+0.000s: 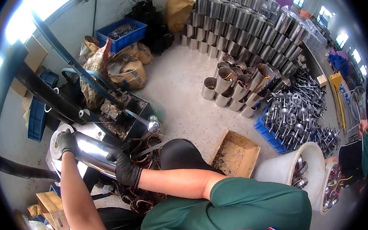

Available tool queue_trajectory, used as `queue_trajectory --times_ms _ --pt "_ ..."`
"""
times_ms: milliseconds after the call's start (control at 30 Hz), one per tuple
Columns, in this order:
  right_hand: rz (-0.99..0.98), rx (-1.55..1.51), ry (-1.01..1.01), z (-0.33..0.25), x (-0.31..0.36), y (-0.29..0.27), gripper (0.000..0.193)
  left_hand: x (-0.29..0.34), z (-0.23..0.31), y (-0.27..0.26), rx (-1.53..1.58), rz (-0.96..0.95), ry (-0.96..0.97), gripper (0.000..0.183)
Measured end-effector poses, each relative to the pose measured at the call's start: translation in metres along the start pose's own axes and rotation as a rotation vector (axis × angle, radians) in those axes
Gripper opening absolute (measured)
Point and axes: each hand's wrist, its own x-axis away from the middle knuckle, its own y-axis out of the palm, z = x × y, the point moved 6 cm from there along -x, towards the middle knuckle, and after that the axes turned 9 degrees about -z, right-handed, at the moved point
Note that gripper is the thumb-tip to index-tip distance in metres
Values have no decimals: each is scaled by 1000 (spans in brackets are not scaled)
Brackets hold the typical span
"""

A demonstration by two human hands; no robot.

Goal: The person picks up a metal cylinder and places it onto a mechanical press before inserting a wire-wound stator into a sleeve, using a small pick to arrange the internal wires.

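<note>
A shiny metal tube (92,152) lies slantwise between my hands in front of the press-like machine. My left hand (67,142), in a black glove, is closed on the tube's far left end, beside a pale round disc (55,146). Around the near right end curl the fingers of my right hand (127,169), gloved in black too. The tube's inside is hidden. Just right of the tube are several copper-wound stators with coloured wires (143,204), partly covered by my right arm. A lever with a bright ball end (153,125) sticks out from the machine.
Stacked metal tubes (233,27) rise at the back right, with wire-filled tubes (234,85) before them. Rotors on shafts (294,109) heap over a blue crate. A cardboard tray (236,152) and a white bucket (274,168) stand right. Sacks (130,76) and a blue bin (124,41) sit behind.
</note>
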Motion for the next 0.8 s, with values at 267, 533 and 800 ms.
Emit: queue_trajectory --times_ms 267,533,800 --pt "-136 -98 201 3 17 13 32 -4 -8 7 130 -140 -118 31" --pt "-325 139 323 7 15 -6 42 12 6 -9 35 -146 -110 31" --pt "-571 777 344 9 15 -18 62 -5 -9 9 305 -80 -220 42"
